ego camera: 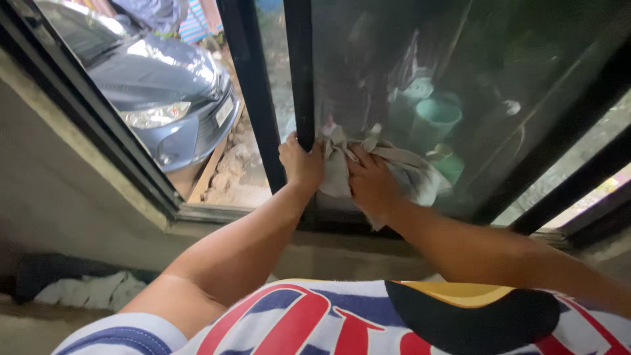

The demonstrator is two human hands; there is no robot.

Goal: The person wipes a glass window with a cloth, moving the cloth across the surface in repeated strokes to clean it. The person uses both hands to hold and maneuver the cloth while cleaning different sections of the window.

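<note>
My left hand [301, 163] grips the black upright edge of a sliding window frame [300, 72]. My right hand [371, 184] presses a crumpled grey-white cloth [411, 172] flat against the lower part of the dark glass pane [473, 79]. The cloth bunches between both hands and spreads out to the right of my right hand. Both forearms reach forward from my striped shirt at the bottom of the view.
A grey-blue car [164, 92] is parked outside, seen through the open left part of the window. A concrete sill [217, 213] runs below the frame. Green buckets [434, 118] show behind the glass. White cloth [92, 289] lies low at the left.
</note>
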